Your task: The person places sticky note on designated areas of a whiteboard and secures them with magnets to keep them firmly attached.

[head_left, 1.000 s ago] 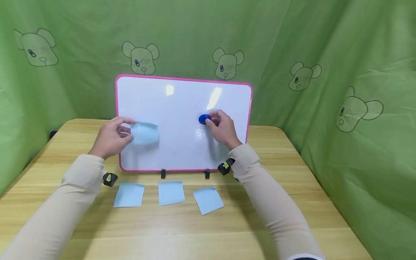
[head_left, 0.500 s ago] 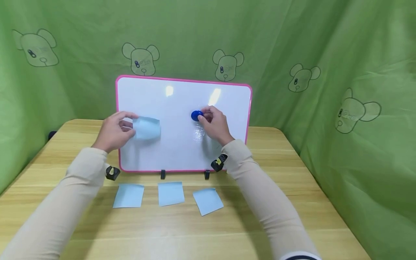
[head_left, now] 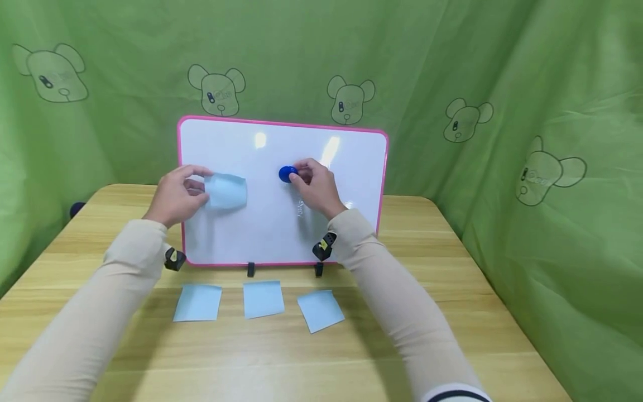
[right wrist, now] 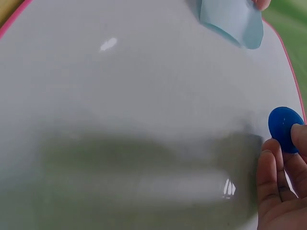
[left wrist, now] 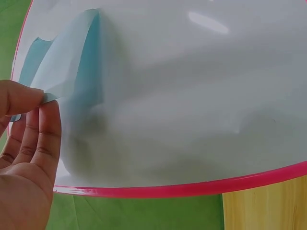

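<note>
A pink-framed whiteboard (head_left: 351, 223) stands upright on the wooden table. My left hand (head_left: 177, 195) pinches a light blue sticky note (head_left: 226, 191) by its left edge and holds it against the board's left part. The left wrist view has the same note (left wrist: 72, 67) curling away from the board (left wrist: 192, 96) above my fingers (left wrist: 41, 129). My right hand (head_left: 313, 187) pinches a round blue magnet (head_left: 287, 173) near the board's middle. In the right wrist view the magnet (right wrist: 284, 128) sits at my fingertips (right wrist: 268, 163), with the note (right wrist: 232, 19) at the top.
Three more light blue sticky notes (head_left: 198, 302) (head_left: 263, 298) (head_left: 320, 310) lie in a row on the table (head_left: 301, 363) before the board. Two black feet (head_left: 250, 270) prop the board. Green cloth (head_left: 552, 111) with bear prints hangs behind and on both sides.
My right hand has carried the blue magnet leftward and slightly up across the board, toward the note. My left hand with the note has barely moved.
</note>
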Motion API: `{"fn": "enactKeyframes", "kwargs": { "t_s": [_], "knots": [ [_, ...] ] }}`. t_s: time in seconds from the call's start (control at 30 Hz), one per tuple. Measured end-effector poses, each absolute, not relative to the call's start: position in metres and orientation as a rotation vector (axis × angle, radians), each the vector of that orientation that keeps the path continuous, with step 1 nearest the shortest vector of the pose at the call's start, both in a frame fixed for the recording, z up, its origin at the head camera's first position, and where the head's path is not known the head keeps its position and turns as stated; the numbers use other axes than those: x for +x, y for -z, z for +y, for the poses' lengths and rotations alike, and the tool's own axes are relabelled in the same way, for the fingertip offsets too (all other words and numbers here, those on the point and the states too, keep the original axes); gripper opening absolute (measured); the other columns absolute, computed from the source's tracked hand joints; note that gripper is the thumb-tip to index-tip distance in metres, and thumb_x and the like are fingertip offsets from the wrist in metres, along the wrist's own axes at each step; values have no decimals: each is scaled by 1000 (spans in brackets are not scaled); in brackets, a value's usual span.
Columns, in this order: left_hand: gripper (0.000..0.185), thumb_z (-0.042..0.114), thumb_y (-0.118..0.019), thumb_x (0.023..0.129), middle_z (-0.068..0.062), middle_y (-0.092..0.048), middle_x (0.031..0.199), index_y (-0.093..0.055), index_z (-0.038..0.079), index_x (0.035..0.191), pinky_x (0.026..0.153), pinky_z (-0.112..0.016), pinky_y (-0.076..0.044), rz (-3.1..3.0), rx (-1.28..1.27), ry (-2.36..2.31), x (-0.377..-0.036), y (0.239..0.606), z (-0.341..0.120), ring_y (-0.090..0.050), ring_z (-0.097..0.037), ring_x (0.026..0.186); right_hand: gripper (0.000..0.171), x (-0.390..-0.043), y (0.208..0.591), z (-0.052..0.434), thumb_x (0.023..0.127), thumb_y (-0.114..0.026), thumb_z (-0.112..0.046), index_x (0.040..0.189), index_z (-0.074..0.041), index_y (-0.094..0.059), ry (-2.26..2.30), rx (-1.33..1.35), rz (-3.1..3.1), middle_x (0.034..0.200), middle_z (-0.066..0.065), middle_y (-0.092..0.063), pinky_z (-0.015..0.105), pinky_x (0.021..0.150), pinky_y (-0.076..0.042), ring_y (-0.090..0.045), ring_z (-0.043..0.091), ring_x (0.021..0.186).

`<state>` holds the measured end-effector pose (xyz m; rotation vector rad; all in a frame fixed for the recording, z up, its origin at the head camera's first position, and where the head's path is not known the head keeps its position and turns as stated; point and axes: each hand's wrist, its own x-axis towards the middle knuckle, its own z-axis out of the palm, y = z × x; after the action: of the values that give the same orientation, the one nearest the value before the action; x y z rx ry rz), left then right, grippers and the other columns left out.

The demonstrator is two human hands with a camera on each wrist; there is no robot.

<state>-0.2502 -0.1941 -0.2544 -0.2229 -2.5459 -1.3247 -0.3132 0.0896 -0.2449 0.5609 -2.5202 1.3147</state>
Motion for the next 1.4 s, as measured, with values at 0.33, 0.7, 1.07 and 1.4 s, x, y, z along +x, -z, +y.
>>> {"fn": "enactKeyframes", "kwargs": {
  "t_s": [0.33, 0.7, 1.07, 1.4],
  "knots": [
    [43, -4, -63, 83, -20, -53, 120, -59, 2, 125, 79, -43, -53, -2550, -209, 1284, -258, 252, -196, -59, -35, 104, 20, -313, 245, 73, 95, -63, -14, 112, -4, -62, -1283, 585, -2544, 101, 10, -68, 29, 77, -50, -60, 19, 89],
    [39, -1, -63, 84, -20, -54, 115, -59, 1, 123, 83, -49, -52, -2548, -153, 1259, -261, 252, -192, -57, -37, 104, 18, -309, 247, 59, 96, -61, -14, 111, -4, -62, -1298, 595, -2553, 101, 8, -66, 27, 79, -50, -59, 18, 90],
    [38, -2, -64, 83, -22, -54, 111, -59, -2, 121, 87, -50, -50, -2527, -200, 1209, -265, 251, -187, -57, -38, 102, 15, -306, 247, 44, 95, -63, -15, 106, -5, -64, -1319, 599, -2532, 97, 5, -65, 23, 75, -50, -59, 14, 85],
    [39, -2, -65, 83, -22, -51, 112, -58, -2, 122, 85, -50, -51, -2517, -206, 1179, -266, 250, -183, -58, -38, 101, 15, -305, 244, 33, 94, -64, -15, 104, -3, -65, -1281, 668, -2526, 93, 5, -65, 22, 72, -50, -59, 15, 83]
  ]
}}
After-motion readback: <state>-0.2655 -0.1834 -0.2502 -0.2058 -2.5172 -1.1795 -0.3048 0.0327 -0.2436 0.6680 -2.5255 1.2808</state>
